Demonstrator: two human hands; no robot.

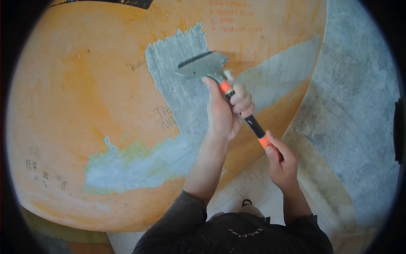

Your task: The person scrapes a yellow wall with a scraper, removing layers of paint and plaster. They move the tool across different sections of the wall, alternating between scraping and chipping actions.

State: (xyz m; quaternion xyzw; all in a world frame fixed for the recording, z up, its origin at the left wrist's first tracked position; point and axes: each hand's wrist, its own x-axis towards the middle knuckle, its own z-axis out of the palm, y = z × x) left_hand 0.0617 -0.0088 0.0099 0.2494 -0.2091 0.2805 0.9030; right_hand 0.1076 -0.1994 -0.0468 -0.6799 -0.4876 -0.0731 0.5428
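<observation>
The long-handled scraper (253, 125) lies over the orange wall (122, 93), its broad head near 12 o'clock, over the bare grey patch (177, 97), its handle slanting toward 4 o'clock. The left hand (226, 108) curls closed round the upper handle, thumb up against the base of the head. Toward 4 o'clock, the right hand (281, 158) is wrapped closed round the orange grip at the lower end. Red handwriting (232, 17) (partly too faint to read) sits at 1 o'clock; a pale blue patch (135, 167) spreads toward 8 o'clock.
</observation>
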